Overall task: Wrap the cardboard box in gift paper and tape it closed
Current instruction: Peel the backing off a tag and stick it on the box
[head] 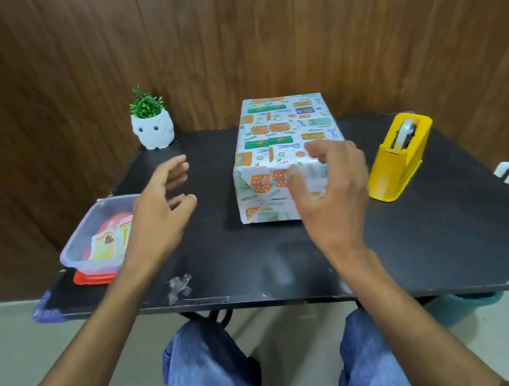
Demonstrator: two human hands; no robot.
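The box stands on the black table, fully covered in white gift paper with orange and green prints, its near end folded shut. My right hand hovers just in front of the box's near right corner, fingers loosely curled, holding nothing. My left hand is raised to the left of the box, apart from it, fingers relaxed and spread. A yellow tape dispenser with a roll of clear tape sits to the right of the box.
A clear plastic tub with stickers and something red inside sits on a red lid at the table's left edge. A white owl pot with a small green plant stands at the back left. A scrap of clear tape lies near the front edge.
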